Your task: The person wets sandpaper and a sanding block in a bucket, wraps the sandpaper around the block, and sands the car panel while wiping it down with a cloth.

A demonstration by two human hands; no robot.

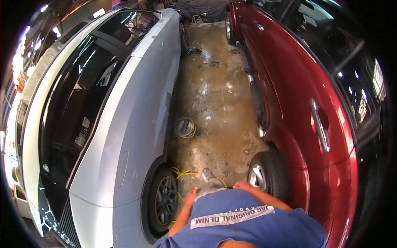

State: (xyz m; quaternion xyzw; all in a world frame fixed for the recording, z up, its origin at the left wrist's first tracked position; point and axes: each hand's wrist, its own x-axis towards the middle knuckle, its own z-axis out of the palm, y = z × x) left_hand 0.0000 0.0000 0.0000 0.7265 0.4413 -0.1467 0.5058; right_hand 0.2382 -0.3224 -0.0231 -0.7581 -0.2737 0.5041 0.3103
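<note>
My left hand hangs low at my left side, closest to the rear wheel of the silver car. On the other side, my right hand is beside the tyre of the dark red car. Nothing shows in either hand, but the fingers are too small and partly hidden to read. A yellow hose or cord lies on the floor by the silver car's wheel and passes near my foot.
I stand in a narrow wet concrete aisle between the two cars. A round bucket-like container stands near the silver car. A small blue item lies farther along. A dark cover drapes something at the far end.
</note>
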